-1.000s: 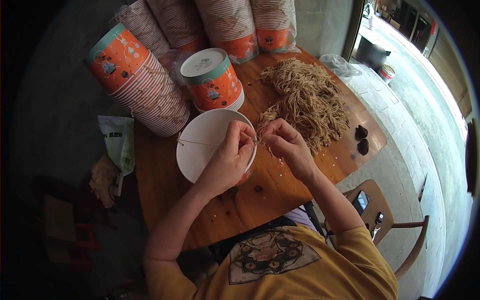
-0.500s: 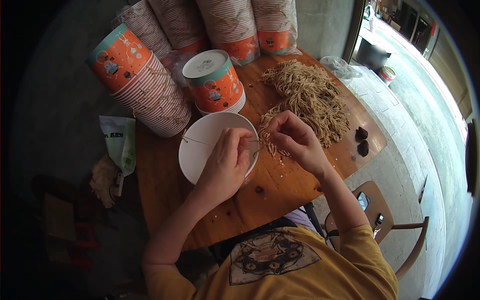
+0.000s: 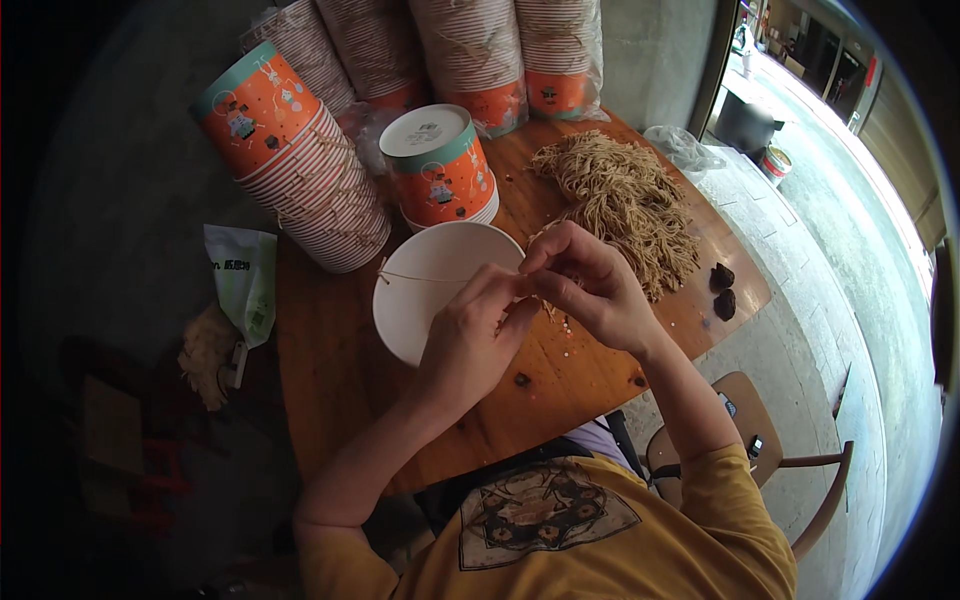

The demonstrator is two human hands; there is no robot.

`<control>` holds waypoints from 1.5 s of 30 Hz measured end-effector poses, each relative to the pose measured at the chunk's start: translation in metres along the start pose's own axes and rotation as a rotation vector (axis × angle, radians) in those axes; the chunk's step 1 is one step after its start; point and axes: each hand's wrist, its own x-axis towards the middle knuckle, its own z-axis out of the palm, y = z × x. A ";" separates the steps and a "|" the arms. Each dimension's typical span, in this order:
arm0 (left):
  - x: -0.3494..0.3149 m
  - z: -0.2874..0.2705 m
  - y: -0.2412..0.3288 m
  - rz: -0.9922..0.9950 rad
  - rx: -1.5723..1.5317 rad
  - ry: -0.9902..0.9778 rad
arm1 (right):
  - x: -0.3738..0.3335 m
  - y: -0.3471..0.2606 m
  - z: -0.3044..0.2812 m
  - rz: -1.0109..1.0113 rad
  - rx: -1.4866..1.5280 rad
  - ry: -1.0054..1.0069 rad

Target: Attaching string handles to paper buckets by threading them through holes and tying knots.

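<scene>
A white-lined paper bucket (image 3: 405, 310) rests on the wooden table in front of me, its mouth tipped toward me. Knotted at its left rim, a thin tan cord (image 3: 425, 278) crosses the opening to my fingers. My left hand (image 3: 468, 345) is closed in a pinch over the bucket's right side, on the cord. Fingertips of my right hand (image 3: 597, 292) meet it at the right rim, also pinched; the cord's end there is hidden by the fingers. Beyond my right hand lies a heap of tan cords (image 3: 640, 205).
Behind the bucket stand an upturned orange bucket (image 3: 440, 185) and a leaning bucket stack (image 3: 320, 195). Plastic-wrapped stacks (image 3: 470, 60) line the wall. Two dark lumps (image 3: 723, 290) lie at the table's right. A green-white bag (image 3: 245, 285) hangs left; a chair (image 3: 755, 405) stands right.
My left hand has moved right and slightly down, so its fingertips now meet those of my right hand at the rim. The view has shifted a little.
</scene>
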 end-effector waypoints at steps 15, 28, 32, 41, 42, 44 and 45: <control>-0.026 -0.020 0.008 0.104 0.390 -0.036 | 0.005 -0.003 -0.023 -0.003 0.124 0.153; -0.024 -0.115 -0.017 -0.145 -0.333 0.165 | 0.036 0.008 -0.039 -0.029 0.289 0.032; 0.016 -0.165 -0.024 -0.137 -0.819 0.265 | 0.069 -0.003 -0.003 -0.115 0.230 -0.146; 0.113 -0.275 -0.034 0.325 -0.581 0.542 | 0.263 -0.048 0.019 -0.320 -0.068 0.146; 0.119 -0.287 -0.040 0.326 -0.574 0.546 | 0.290 -0.058 0.028 -0.338 0.037 0.088; 0.127 -0.310 -0.063 0.521 0.208 0.569 | 0.335 -0.071 0.043 -0.357 0.141 0.028; 0.134 -0.312 -0.071 0.465 0.148 0.545 | 0.355 -0.073 0.040 -0.311 0.093 -0.118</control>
